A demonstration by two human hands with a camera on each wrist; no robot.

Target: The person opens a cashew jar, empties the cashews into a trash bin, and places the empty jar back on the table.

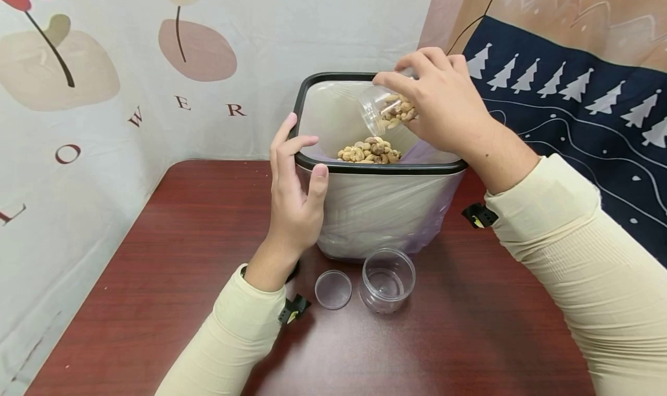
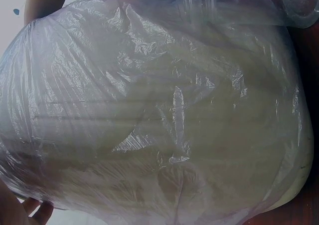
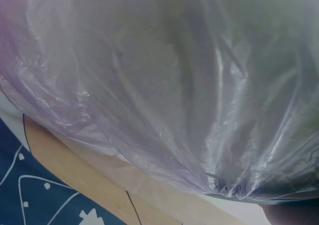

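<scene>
My right hand (image 1: 443, 98) grips a clear plastic jar (image 1: 372, 109) tipped on its side over the trash bin (image 1: 380, 211), its mouth facing down and left. Mixed nuts (image 1: 398, 111) lie inside the jar, and a pile of nuts (image 1: 370, 151) shows below its mouth within the bin. The bin has a black rim (image 1: 385, 169) and a thin purplish plastic liner. At the bin's left front corner my left hand (image 1: 297, 196) holds the rim, with a finger bent over it and the thumb at the front. In the left wrist view, the lined bin wall (image 2: 164, 110) fills most of the picture.
A second clear jar (image 1: 387, 283), lidless, stands on the dark red table (image 1: 469, 338) before the bin. Beside it lies a clear round lid (image 1: 333, 290). Behind hang a pale printed cloth (image 1: 271, 48) and a navy cloth with white trees (image 1: 573, 118) at right.
</scene>
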